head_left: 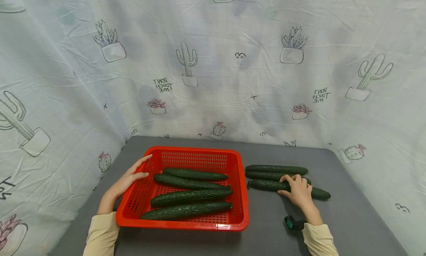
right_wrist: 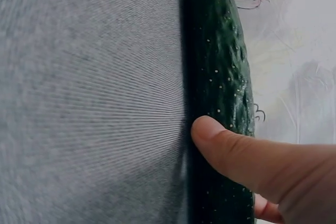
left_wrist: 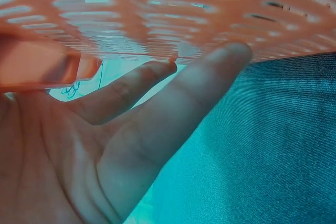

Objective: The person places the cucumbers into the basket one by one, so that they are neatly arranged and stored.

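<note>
The right hand (head_left: 299, 191) has its thumb and fingers clamped on a cucumber (head_left: 269, 185) that lies on the gray table (head_left: 266, 235), to the right of the red plastic basket (head_left: 244, 197). This cucumber is long, slender and deep green, nearly black along its shaded side. The right wrist view shows bumpy, lightly furrowed skin dotted with small pale specks, a wet-looking sheen down one flank, and an end that narrows to a rounded tip.

Just beyond it rest two more cucumbers (head_left: 276, 170), equally dark and roughly parallel to it. Inside the basket lie four others (head_left: 191, 196), their wrinkled skins catching whitish glints. The left hand (head_left: 123, 184) is at the basket's left side, thumb and fingers extended and apart. Behind the table hangs a pale cloth (head_left: 219, 75) printed with potted cacti.
</note>
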A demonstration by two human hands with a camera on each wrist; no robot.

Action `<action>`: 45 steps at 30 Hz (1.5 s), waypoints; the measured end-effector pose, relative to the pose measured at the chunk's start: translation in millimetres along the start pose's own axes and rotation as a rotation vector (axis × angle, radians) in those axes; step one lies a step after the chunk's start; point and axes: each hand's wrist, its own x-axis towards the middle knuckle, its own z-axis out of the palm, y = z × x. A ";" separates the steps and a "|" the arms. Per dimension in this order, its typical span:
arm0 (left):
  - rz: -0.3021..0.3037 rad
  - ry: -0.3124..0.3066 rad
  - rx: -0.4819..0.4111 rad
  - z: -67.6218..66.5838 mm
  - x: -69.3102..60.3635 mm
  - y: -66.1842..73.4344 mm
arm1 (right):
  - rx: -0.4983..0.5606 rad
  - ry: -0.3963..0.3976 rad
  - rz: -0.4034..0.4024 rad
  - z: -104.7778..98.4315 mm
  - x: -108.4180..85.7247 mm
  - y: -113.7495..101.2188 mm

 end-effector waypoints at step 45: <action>-0.015 -0.001 -0.012 1.7 -0.4 3.9 | 0.073 -0.063 -0.158 -27.1 1.4 -12.0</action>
